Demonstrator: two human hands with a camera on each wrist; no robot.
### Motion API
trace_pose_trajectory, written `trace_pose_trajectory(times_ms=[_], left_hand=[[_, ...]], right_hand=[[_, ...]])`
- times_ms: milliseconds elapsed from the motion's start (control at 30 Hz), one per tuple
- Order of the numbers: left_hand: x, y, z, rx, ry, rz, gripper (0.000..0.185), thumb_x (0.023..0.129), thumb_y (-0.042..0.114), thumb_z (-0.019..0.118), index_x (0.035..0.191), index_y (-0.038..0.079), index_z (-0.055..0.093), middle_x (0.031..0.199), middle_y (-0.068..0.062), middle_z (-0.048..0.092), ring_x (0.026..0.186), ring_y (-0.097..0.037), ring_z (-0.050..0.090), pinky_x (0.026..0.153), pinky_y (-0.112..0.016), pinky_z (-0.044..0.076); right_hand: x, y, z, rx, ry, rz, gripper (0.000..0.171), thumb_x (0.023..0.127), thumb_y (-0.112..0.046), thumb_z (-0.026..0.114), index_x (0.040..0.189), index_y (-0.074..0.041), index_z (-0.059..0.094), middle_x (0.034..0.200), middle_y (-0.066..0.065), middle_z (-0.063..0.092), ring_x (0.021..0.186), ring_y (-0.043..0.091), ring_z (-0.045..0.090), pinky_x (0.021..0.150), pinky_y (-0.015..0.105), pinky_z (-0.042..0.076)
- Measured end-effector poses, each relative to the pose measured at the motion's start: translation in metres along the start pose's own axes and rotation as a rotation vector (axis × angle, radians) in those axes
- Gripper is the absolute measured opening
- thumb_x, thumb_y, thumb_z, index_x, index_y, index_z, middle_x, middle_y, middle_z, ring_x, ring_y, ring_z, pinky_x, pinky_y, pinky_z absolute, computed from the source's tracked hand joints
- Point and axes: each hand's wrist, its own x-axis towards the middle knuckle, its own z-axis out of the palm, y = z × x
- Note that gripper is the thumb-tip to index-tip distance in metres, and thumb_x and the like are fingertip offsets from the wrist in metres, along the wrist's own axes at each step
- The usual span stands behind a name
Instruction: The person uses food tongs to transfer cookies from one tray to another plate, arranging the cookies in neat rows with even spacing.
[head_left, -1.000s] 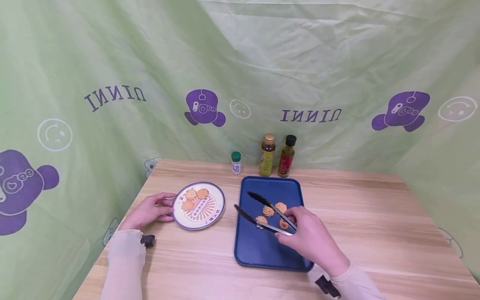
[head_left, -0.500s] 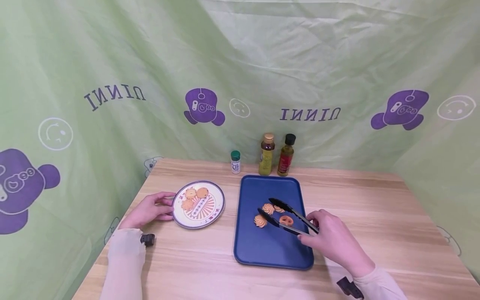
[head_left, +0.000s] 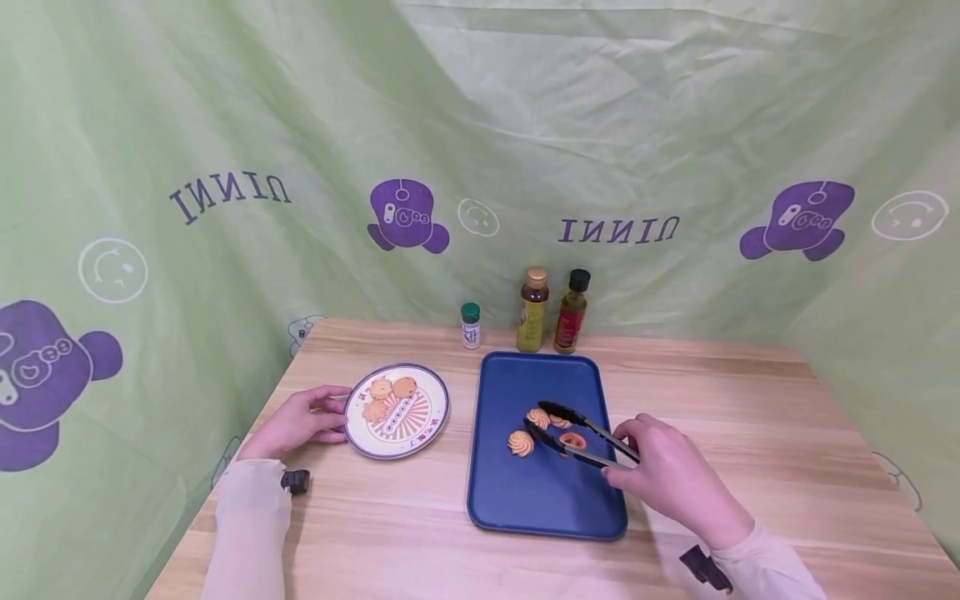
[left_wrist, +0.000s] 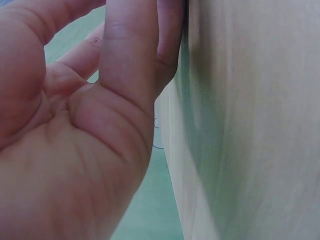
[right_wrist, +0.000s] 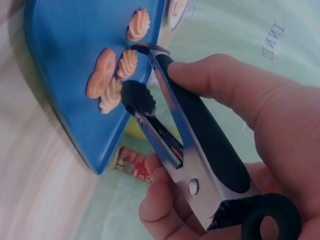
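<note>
My right hand (head_left: 663, 471) grips black-tipped metal tongs (head_left: 581, 433) over the blue tray (head_left: 540, 504). The tongs' tips are spread on either side of a small group of swirl cookies (head_left: 558, 422) at the tray's middle. One more cookie (head_left: 520, 442) lies just left of the tips. In the right wrist view my fingers (right_wrist: 235, 95) wrap the tongs (right_wrist: 200, 150) above the cookies (right_wrist: 100, 73) on the tray (right_wrist: 60, 45). My left hand (head_left: 300, 421) rests on the table, its fingertips touching the left rim of a patterned plate (head_left: 431, 429) that holds three cookies (head_left: 405, 387).
Three small bottles stand behind the tray: a green-capped shaker (head_left: 471, 325), a yellow bottle (head_left: 533, 310) and a dark red one (head_left: 572, 312). Green printed cloth surrounds the wooden table (head_left: 750, 417). The table's left edge (left_wrist: 172, 150) runs close to my left hand (left_wrist: 100, 125).
My right hand drew the tongs back to the right and narrowed them, from reaching past the cookies to bracketing the cookie group. The left hand and plate stayed still.
</note>
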Motion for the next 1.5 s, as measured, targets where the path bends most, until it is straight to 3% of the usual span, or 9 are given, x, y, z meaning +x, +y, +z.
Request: trace_pose_trajectory(times_ms=[333, 733, 1100, 1500], left_hand=[[-0.001, 0.0, 0.001, -0.003, 0.0, 0.008, 0.066, 0.106, -0.004, 0.069, 0.166, -0.009, 0.042, 0.134, -0.027, 0.062, 0.099, -0.02, 0.079, 0.092, -0.036, 0.075], [-0.004, 0.001, -0.001, 0.006, 0.009, 0.005, 0.066, 0.106, -0.003, 0.069, 0.166, -0.008, 0.042, 0.134, -0.028, 0.062, 0.1, -0.02, 0.079, 0.091, -0.036, 0.075], [0.0, 0.002, 0.001, -0.017, 0.011, 0.002, 0.066, 0.106, -0.003, 0.07, 0.166, -0.007, 0.043, 0.135, -0.027, 0.063, 0.099, -0.02, 0.08, 0.091, -0.036, 0.076], [0.0, -0.001, 0.001, -0.032, 0.007, 0.009, 0.067, 0.104, -0.006, 0.07, 0.165, -0.009, 0.042, 0.132, -0.026, 0.063, 0.097, -0.02, 0.08, 0.091, -0.036, 0.076]], right_hand=[[0.007, 0.002, -0.005, 0.017, -0.051, 0.023, 0.04, 0.08, -0.028, 0.098, 0.108, -0.006, 0.08, 0.089, -0.001, 0.065, 0.073, 0.013, 0.055, 0.063, 0.027, 0.047], [0.019, -0.008, -0.001, 0.039, -0.043, 0.004, 0.042, 0.081, -0.03, 0.095, 0.111, -0.005, 0.08, 0.09, -0.002, 0.066, 0.074, 0.012, 0.054, 0.062, 0.027, 0.046], [0.038, -0.043, 0.015, 0.111, -0.093, -0.009, 0.038, 0.084, -0.025, 0.095, 0.113, -0.005, 0.08, 0.093, 0.001, 0.067, 0.078, 0.015, 0.057, 0.066, 0.028, 0.052], [0.07, -0.103, 0.049, 0.183, -0.084, -0.09, 0.039, 0.083, -0.026, 0.097, 0.113, -0.006, 0.082, 0.094, -0.001, 0.069, 0.082, 0.015, 0.059, 0.07, 0.032, 0.055]])
